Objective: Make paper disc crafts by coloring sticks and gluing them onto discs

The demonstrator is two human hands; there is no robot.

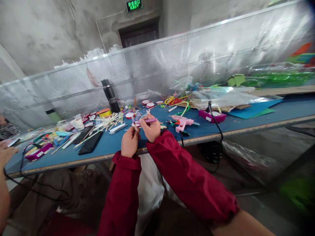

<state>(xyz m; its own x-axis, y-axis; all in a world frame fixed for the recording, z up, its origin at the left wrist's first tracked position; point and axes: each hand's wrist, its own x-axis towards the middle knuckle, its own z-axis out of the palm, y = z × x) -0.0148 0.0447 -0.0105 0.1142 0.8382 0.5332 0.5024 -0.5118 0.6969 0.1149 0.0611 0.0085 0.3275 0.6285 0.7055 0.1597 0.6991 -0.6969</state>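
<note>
Mesh panel [157,65] runs across the back, right end blurred and cut off. Blue table [209,129] cut off both sides, left end smeared. Clear plastic bag [221,96] covers part of the clutter at right. Co-worker at left edge mostly out of frame; only an arm and a blurred hand [6,152] show. Lower end of the small stick is hidden in the fingers; can't tell if the marker tip touches it.

Both hands in dark red sleeves, close together at the table's near edge. Right hand [151,127] closed in a writing grip on a purple marker [149,120], pointing left. Left hand [129,141] pinches a small stick [134,124] narrowly between thumb and fingers, roughly upright, purple upper part, just beside the marker's left end.

Around: black thermos [110,95] standing behind, left of the hands. Pink glue gun [182,122] lying just right of the right hand, cord over the edge. Purple box [212,116] farther right, another purple box [39,152] far left. Black phone [91,143] left of the left hand. Loose sticks [110,121] piled beyond it; white pens [118,128] between pile and left hand.
</note>
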